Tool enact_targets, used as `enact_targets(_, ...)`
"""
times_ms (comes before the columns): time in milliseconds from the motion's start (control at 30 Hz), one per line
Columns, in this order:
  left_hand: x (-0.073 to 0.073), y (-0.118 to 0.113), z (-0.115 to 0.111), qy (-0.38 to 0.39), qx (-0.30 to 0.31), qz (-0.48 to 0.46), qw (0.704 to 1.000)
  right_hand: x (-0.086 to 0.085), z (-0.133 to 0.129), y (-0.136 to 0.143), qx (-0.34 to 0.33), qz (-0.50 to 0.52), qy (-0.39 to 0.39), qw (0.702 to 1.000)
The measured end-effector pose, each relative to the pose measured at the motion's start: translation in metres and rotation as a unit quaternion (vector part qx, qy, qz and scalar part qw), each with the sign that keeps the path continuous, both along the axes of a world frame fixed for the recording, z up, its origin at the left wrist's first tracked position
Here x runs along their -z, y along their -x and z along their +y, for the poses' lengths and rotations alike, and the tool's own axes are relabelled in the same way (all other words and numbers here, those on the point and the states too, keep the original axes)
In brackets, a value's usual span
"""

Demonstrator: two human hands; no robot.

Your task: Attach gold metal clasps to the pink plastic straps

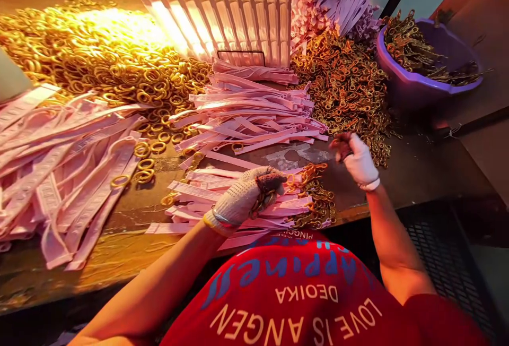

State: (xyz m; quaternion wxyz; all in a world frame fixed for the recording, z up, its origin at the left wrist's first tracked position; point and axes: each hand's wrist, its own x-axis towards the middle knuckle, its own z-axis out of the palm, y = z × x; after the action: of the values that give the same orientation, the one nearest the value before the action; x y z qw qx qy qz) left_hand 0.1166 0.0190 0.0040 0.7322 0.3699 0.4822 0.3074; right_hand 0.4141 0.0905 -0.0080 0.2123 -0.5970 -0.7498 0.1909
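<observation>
My left hand (254, 192), in a white glove with dark fingertips, is closed over the near pile of pink straps (207, 189). Small brass-coloured clasps (264, 201) show under its curled fingers. Brass clasps (320, 202) hang on the right ends of these straps. My right hand (357, 161), gloved the same way, hovers at the near left edge of a large heap of brass clasps (342, 83). Its fingers are bent and smeared by motion, so what they hold, if anything, does not show. Behind both hands lies a stack of pink straps (254, 107).
Brass rings (119, 65) are heaped at the back left, and loose pink straps (71, 176) cover the left side. A ribbed white panel (238, 11) stands at the back. A purple basin (417, 78) of metal pieces is at the right, beside a lilac strap bundle (338, 1).
</observation>
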Motion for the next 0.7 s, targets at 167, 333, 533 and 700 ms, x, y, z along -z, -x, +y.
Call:
enact_targets(167, -0.009, 0.009, 0.004, -0.02, 0.051, 0.011, 0.998, 0.006, -0.025, 0.047, -0.123, 0.16, 0.024, 0.979)
enact_targets(333, -0.02, 0.027, 0.011, -0.015, -0.014, 0.024, 0.999, -0.012, -0.035, 0.053, -0.133, 0.017, -0.031, 0.99)
enact_targets(533, -0.011, 0.023, 0.019, 0.148, -0.116, -0.122, 0.974, -0.022, -0.052, 0.107, -0.243, -0.282, -0.103, 0.922)
enact_targets(700, -0.013, 0.019, 0.004, 0.017, -0.097, -0.05, 0.994, -0.01, -0.047, 0.111, -0.21, -0.095, -0.047, 0.972)
